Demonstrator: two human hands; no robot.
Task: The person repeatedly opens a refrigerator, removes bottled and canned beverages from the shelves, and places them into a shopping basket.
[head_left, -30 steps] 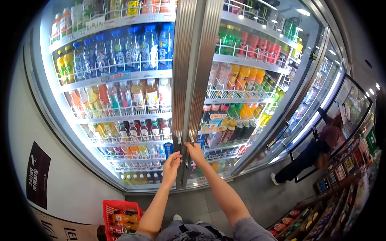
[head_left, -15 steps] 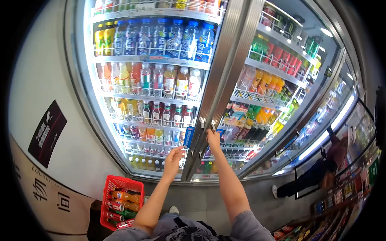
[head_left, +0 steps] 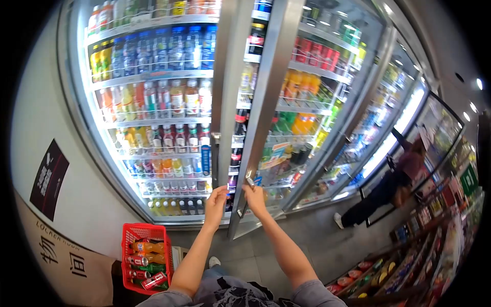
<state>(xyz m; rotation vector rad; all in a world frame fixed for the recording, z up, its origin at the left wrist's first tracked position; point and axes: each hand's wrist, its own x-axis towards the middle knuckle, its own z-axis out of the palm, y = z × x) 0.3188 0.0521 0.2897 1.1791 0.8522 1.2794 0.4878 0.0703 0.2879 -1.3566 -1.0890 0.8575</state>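
Note:
My right hand (head_left: pixel 254 198) is closed around the handle at the edge of the middle glass cooler door (head_left: pixel 261 102), which stands ajar. Through the gap, dark cola bottles (head_left: pixel 240 123) show on the shelves. Close by on the left, my left hand (head_left: pixel 216 204) is raised beside the gap, its fingers loosely bent and apparently holding nothing. It is near the frame of the left cooler door (head_left: pixel 221 102), which is closed and carries a blue tag (head_left: pixel 205 159). Behind that glass are rows of blue-capped bottles (head_left: pixel 176 48) and juice bottles (head_left: pixel 177 97).
A red basket (head_left: pixel 126 261) with soda bottles and cans stands low at the left, by the white wall (head_left: pixel 38 112). Slanted snack shelves (head_left: pixel 409 256) run along the lower right. Further along the coolers, another person (head_left: pixel 381 189) stands near an open door.
The middle cooler door has swung from closed to partly open, drawn toward me by my right hand. My view has shifted right, and my left hand has come nearer the gap.

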